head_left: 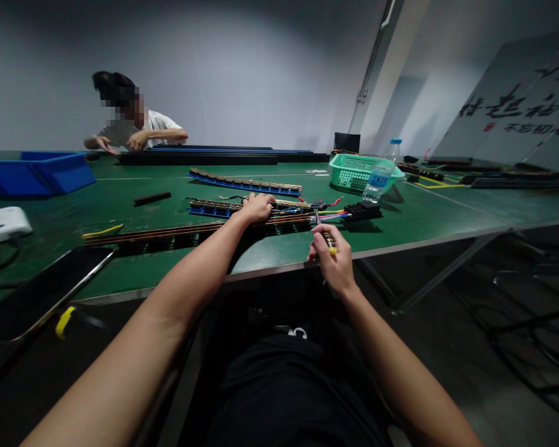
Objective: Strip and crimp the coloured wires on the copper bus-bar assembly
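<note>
Slim metal tool with a black-and-yellow handle (pixel 328 239) pointed toward thin coloured wires (pixel 333 214)

In the head view, the right hand (pixel 338 259) was closed around the tool, its shaft aimed at eleven o'clock. The left hand (pixel 259 208) lay with bent fingers on a narrow blue-based strip with brass-coloured lines (pixel 209 208); whether it gripped could not be told. A long black rail with copper-coloured strips (pixel 181 233) passed under the left forearm on the green desk (pixel 428 217). A green mesh plastic basket (pixel 347 176) stood at one o'clock from the right hand.
</note>
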The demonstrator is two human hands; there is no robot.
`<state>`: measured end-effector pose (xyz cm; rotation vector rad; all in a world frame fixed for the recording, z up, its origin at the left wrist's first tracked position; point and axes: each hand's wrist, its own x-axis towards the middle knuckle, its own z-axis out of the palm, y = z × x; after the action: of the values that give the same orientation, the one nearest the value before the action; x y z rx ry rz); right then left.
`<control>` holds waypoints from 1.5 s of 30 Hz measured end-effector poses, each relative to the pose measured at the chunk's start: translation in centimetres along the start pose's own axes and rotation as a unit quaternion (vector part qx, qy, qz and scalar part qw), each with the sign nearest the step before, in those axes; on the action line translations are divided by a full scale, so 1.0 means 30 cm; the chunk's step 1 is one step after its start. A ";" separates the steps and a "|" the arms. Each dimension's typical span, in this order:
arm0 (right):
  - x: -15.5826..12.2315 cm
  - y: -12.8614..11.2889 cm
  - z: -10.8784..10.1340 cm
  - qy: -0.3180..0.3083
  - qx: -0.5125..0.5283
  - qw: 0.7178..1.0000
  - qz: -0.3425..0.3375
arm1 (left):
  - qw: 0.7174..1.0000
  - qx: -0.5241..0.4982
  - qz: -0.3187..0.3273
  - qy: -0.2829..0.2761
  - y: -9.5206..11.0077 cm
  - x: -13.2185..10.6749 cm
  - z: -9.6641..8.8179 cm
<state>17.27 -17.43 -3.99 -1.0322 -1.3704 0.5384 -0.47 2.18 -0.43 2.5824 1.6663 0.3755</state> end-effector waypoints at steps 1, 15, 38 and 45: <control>0.009 -0.004 0.011 -0.015 0.042 0.999 -0.004 | 1.000 -0.003 -0.001 0.001 -0.001 0.002 0.002; 0.199 0.009 0.109 -0.076 0.225 0.961 0.143 | 1.000 0.001 0.007 0.007 0.005 -0.010 -0.005; 0.211 0.013 0.119 0.037 0.115 0.991 0.058 | 1.000 0.001 0.000 0.006 -0.004 0.006 0.007; 0.255 -0.057 0.080 0.077 0.210 0.974 0.039 | 1.000 -0.003 0.004 0.010 -0.003 0.001 0.004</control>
<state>15.92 -11.26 1.24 -0.7646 -1.0245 0.7527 -0.51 2.25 -0.55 2.5906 1.6575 0.4077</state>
